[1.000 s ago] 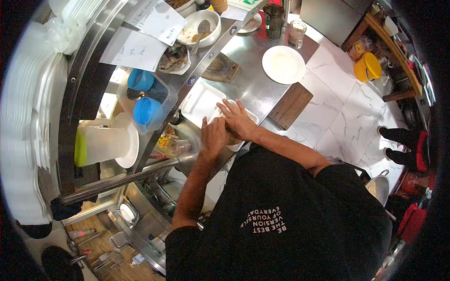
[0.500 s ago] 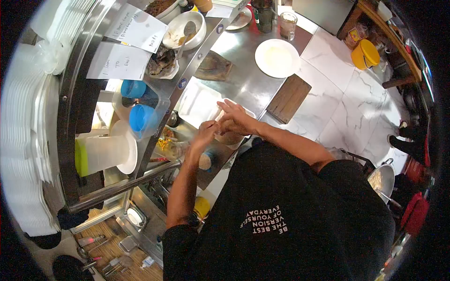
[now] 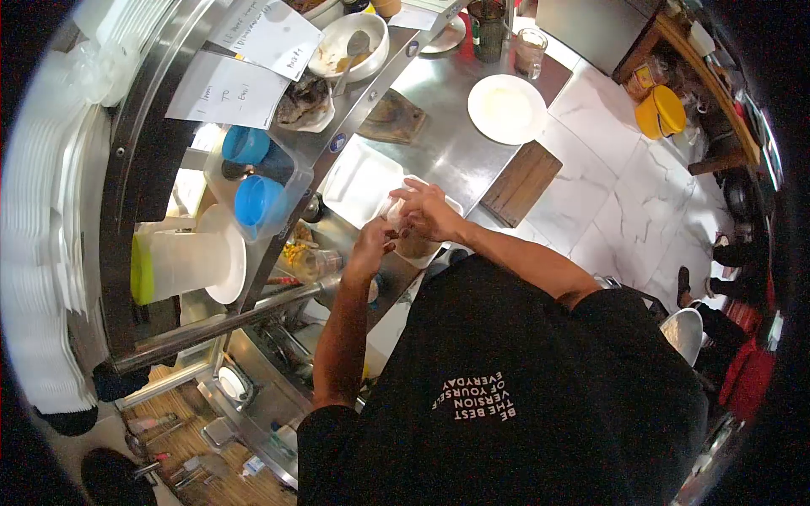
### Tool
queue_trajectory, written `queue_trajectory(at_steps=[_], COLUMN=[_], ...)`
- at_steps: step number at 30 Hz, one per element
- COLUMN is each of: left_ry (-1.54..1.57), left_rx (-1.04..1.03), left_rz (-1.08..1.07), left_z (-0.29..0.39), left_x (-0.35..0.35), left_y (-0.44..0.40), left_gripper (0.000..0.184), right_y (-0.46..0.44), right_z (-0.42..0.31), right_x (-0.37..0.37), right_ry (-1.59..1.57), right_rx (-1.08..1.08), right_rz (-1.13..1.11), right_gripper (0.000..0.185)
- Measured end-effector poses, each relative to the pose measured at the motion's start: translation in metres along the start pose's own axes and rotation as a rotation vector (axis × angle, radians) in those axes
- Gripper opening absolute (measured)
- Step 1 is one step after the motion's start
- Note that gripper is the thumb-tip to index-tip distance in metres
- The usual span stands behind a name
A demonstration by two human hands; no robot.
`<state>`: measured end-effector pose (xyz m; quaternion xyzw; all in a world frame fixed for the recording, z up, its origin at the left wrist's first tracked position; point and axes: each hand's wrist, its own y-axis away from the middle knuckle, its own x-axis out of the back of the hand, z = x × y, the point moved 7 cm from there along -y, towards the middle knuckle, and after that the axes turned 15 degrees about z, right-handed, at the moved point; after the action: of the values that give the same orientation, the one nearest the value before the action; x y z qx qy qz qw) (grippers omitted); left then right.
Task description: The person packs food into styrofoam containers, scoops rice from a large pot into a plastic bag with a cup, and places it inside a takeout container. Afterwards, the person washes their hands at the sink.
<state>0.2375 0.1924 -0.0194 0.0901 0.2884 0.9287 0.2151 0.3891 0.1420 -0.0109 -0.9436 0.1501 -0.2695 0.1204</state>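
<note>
A white clamshell takeout box lies opened on the steel counter in front of me. Brownish food shows in its near half, partly covered by my hands. My left hand is closed at the box's near left side, fingertips pinched together. Over the box, my right hand has bent fingers meeting the left fingertips. Something small and pale shows between the two hands; its kind cannot be made out.
A white plate and a wooden board sit to the right. On the left shelf are a white bowl with a spoon, blue cups and a lidded pitcher. Stacked foam boxes stand far left. A person's feet show at right.
My view has shifted slightly. The fingers of both hands have moved a little, and a pale thing now shows between them. The box stays in place.
</note>
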Motion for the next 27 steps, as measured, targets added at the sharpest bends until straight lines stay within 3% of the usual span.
queue_trajectory(at_steps=[3,6,9,12,18,21,24,27], left_ry=[-0.424,-0.202,-0.137,-0.12,-0.563,-0.785,-1.101,-1.218], left_rx=[-0.236,-0.112,-0.027,-0.132,-0.716,-0.872,-1.013,-1.303], left_rz=[-0.12,-0.119,-0.122,-0.019,0.15,0.157,0.155,0.042], left_z=[0.018,-0.004,0.001,0.007,0.045,0.05,0.051,0.037], left_x=[-0.005,-0.001,-0.009,-0.004,-0.023,-0.031,-0.041,-0.042], left_y=[0.005,-0.007,0.001,0.0,0.016,0.021,0.03,0.038], left_gripper=[0.019,0.021,0.014,0.023,0.026,0.023,0.021,0.025], right_y=[0.001,0.005,0.007,0.006,0.006,0.004,0.0,0.0], right_z=[0.002,0.008,0.016,0.009,0.024,0.028,0.024,0.03], right_x=[0.002,0.0,-0.004,0.002,-0.008,-0.006,0.002,0.001], right_ry=[0.026,-0.05,-0.058,-0.09,-0.113,-0.125,-0.109,-0.102], right_rx=[-0.03,-0.117,-0.145,-0.199,-0.145,-0.183,-0.202,-0.218], right_rz=[-0.039,0.009,0.005,0.005,0.065,0.073,0.139,0.154], right_gripper=[0.024,0.012,0.014,0.013,0.013,0.019,0.014,0.015])
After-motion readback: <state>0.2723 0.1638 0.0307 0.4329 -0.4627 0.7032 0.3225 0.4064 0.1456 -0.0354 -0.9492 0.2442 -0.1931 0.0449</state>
